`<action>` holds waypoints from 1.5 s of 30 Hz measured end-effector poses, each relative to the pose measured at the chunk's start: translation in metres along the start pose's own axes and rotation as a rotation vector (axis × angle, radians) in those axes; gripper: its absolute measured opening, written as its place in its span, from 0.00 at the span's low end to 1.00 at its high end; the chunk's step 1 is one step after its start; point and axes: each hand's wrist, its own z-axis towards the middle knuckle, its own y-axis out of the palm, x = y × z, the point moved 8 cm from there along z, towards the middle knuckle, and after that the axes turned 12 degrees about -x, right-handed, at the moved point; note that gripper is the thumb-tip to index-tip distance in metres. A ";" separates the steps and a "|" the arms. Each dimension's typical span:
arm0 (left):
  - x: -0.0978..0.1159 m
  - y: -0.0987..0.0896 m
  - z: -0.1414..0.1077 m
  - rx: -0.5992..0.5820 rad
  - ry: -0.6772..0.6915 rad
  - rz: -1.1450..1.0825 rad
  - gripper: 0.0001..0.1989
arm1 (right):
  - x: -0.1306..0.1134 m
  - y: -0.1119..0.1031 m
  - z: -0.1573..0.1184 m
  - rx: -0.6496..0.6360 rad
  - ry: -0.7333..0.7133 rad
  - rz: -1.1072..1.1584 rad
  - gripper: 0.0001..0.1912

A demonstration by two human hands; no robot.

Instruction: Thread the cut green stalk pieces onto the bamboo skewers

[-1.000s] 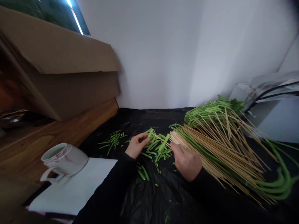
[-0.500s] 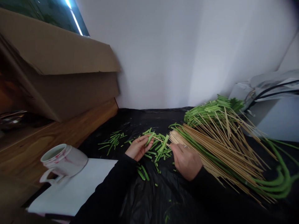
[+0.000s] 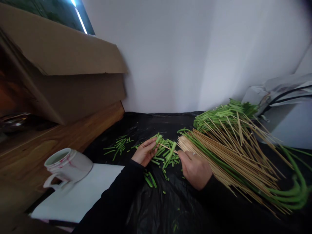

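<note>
My left hand [image 3: 145, 152] is closed, pinching a short cut green stem piece [image 3: 158, 139] between thumb and fingers. My right hand [image 3: 196, 169], with a ring on one finger, grips a thin bamboo skewer [image 3: 165, 147]. The skewer points left, and its tip meets the piece in my left hand; whether it has gone in I cannot tell. Another green piece [image 3: 171, 152] lies across the skewer close to my right fingers, seemingly threaded on it. Below and behind both hands is a loose heap of cut green stems [image 3: 158, 158].
Black plastic sheeting [image 3: 156, 122] covers the table. On the right lie many bamboo skewers [image 3: 234, 159] with long green stems [image 3: 214, 156] across them, and a pile of filled green skewers [image 3: 219, 113] behind. At left are a mug [image 3: 70, 165], white paper [image 3: 97, 182] and a cardboard box [image 3: 85, 87].
The view has shifted slightly. My left hand has tilted the green piece a little at the skewer's tip; my right hand keeps its hold on the skewer.
</note>
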 end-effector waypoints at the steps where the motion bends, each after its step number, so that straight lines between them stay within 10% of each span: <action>1: 0.000 0.000 0.000 0.001 0.005 -0.001 0.10 | 0.000 0.000 0.000 -0.002 0.000 0.001 0.13; 45: -0.010 0.012 -0.002 -0.056 0.000 0.061 0.18 | -0.008 0.002 -0.004 -0.013 0.002 0.034 0.14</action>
